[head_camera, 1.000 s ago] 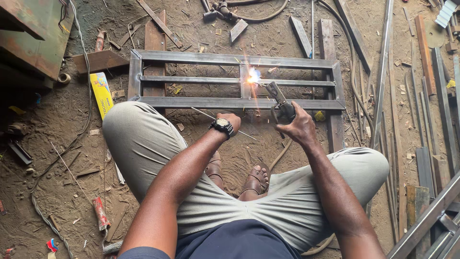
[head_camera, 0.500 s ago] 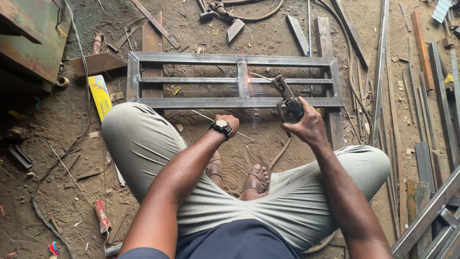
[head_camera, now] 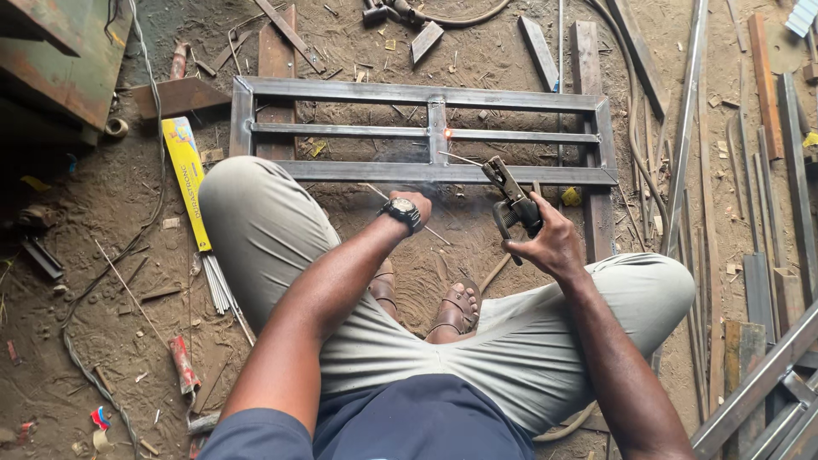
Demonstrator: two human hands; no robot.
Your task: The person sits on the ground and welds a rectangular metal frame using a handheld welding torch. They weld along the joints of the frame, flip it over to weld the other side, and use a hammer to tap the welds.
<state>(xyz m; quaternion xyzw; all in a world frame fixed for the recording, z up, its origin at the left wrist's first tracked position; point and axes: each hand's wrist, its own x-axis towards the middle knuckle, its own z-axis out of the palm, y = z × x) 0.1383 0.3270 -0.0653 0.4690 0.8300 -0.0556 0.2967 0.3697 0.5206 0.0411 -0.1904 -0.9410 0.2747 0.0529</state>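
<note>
Weld spot glows on grey rectangular steel frame on dirt floor; right hand fingers clamp black electrode holder, left hand fisted, empty; other joints unjudgeable.

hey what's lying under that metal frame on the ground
Under the metal frame two rusty flat bars run crosswise on the dirt floor, sticking out past both long sides. Sandy soil and small scraps show through its openings. What lies directly beneath the rails themselves is covered.
</note>
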